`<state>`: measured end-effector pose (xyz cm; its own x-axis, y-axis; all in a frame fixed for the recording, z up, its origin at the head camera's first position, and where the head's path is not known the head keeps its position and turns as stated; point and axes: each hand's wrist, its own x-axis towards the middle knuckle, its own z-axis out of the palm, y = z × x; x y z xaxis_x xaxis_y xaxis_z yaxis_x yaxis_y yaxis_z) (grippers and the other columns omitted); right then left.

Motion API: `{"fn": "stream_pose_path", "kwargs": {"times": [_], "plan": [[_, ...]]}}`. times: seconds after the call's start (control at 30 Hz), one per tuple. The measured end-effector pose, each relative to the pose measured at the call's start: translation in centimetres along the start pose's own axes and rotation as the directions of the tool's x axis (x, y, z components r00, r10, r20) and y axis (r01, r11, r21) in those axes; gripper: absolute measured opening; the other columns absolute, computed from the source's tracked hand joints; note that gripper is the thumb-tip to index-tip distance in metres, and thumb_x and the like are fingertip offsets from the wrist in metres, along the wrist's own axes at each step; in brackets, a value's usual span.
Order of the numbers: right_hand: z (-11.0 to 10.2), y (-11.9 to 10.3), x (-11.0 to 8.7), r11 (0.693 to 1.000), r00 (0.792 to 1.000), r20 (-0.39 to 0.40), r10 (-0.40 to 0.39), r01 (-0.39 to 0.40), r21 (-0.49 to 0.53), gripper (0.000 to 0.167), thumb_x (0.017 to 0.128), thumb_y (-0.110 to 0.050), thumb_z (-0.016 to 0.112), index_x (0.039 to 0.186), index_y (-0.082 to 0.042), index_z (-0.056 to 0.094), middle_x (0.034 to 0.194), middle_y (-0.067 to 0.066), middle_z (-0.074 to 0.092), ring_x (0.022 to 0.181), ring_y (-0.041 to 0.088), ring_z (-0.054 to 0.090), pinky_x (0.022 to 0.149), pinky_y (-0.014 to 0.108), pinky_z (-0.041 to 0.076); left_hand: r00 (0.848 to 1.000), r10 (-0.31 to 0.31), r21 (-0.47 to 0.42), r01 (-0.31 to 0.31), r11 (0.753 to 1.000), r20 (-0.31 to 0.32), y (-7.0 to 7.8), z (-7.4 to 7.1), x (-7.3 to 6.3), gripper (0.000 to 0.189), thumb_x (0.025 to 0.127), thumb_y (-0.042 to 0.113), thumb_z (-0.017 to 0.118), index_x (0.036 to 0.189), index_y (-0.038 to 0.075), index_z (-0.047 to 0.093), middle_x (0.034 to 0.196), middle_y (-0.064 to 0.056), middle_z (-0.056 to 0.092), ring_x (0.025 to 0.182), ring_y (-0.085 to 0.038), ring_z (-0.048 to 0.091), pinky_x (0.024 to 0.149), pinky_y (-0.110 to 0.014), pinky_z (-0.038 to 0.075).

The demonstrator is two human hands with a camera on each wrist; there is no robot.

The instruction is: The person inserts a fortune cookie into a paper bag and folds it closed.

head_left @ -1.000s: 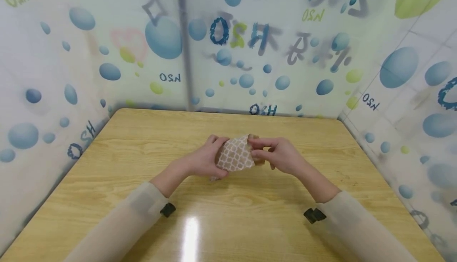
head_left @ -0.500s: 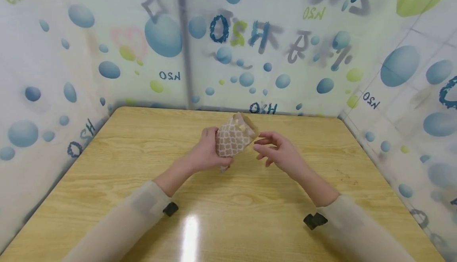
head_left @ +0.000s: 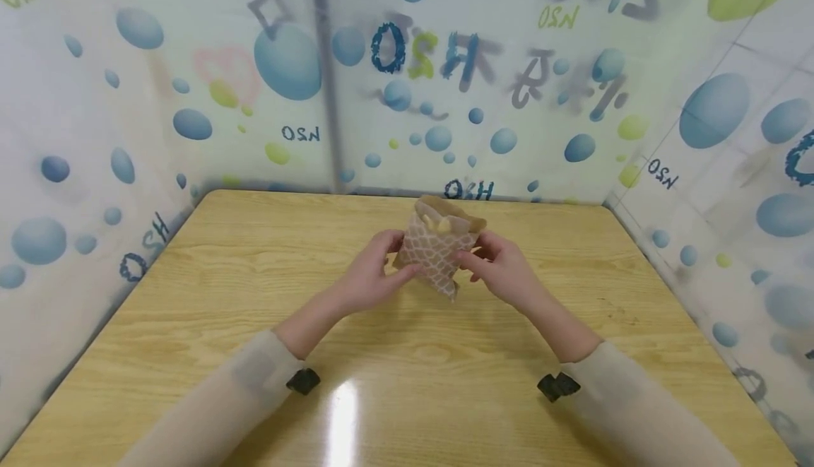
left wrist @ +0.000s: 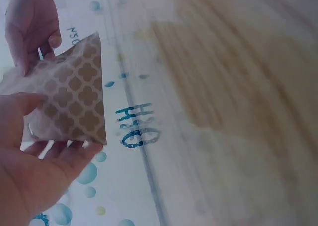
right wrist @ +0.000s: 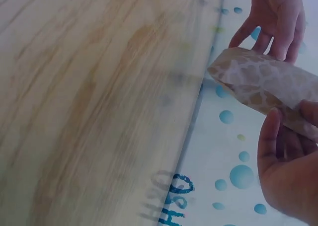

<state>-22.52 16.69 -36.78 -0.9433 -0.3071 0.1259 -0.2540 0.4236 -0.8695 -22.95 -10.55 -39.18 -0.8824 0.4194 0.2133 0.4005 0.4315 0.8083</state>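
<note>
I see the patterned paper pouch (head_left: 434, 246) above the table (head_left: 439, 382), its long axis roughly twelve-to-six o'clock. The left hand (head_left: 370, 280) at eight and right hand (head_left: 506, 274) at four both pinch it, thumbs foremost; neither is nearer.

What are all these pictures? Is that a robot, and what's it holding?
No robot here, just a person's bare hands: the left hand and the right hand. The widest picture comes from a camera worn on the head, looking forward and down. The sideways-looking ones come from cameras worn on each wrist. Both hands hold a patterned paper bag with its top open, and you can see pale yellow pieces inside. Below is a wooden table with a streak of light shining on it.
</note>
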Motion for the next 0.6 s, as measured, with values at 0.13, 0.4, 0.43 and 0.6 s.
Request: {"fn": "stream_pose_path", "kwargs": {"times": [0.13,0.4,0.43,0.6], "plan": [[-0.8,0.2,0.1,0.999,0.999,0.012,-0.029,0.030,-0.041,0.040,0.108,-0.022,0.071,0.145,-0.009,0.066,0.128,0.018,0.073,0.111,0.046,0.071,0.081,0.039,0.066,0.998,0.053,-0.115,-0.058,0.992,-0.046,-0.1,-0.6,-0.2,0.047,0.110,0.012,0.067,0.154,0.001,0.053,0.149,-0.021,0.059,0.139,-0.040,0.062,0.112,-0.053,0.058],[-0.9,0.1,0.0,0.994,1.000,0.014,0.019,-0.017,-0.107,0.029,0.108,-0.019,0.072,0.132,-0.004,0.068,0.127,0.018,0.074,0.112,0.036,0.075,0.090,0.052,0.066,0.996,0.013,-0.117,-0.023,0.993,-0.092,-0.6,-1.5,-0.4,0.036,0.109,0.009,0.068,0.145,0.004,0.066,0.142,-0.018,0.067,0.128,-0.037,0.072,0.098,-0.043,0.066],[-0.9,0.1,0.0,0.994,1.000,0.010,0.027,-0.025,-0.108,0.026,0.108,-0.018,0.071,0.130,-0.003,0.070,0.124,0.017,0.075,0.112,0.038,0.074,0.091,0.053,0.066,0.996,0.002,-0.130,-0.014,0.991,-0.091,-0.8,-1.5,-0.4,0.033,0.109,0.008,0.068,0.142,0.003,0.068,0.139,-0.018,0.069,0.125,-0.036,0.073,0.097,-0.040,0.066],[-0.6,0.3,0.0,0.993,0.999,-0.003,0.042,-0.042,-0.114,0.018,0.110,-0.015,0.067,0.121,-0.003,0.076,0.115,0.016,0.079,0.110,0.039,0.075,0.091,0.053,0.066,0.997,-0.019,-0.158,0.006,0.987,-0.079,-1.1,-1.8,-0.3,0.019,0.108,0.006,0.068,0.125,0.002,0.076,0.122,-0.017,0.077,0.111,-0.032,0.079,0.089,-0.036,0.068]]}}
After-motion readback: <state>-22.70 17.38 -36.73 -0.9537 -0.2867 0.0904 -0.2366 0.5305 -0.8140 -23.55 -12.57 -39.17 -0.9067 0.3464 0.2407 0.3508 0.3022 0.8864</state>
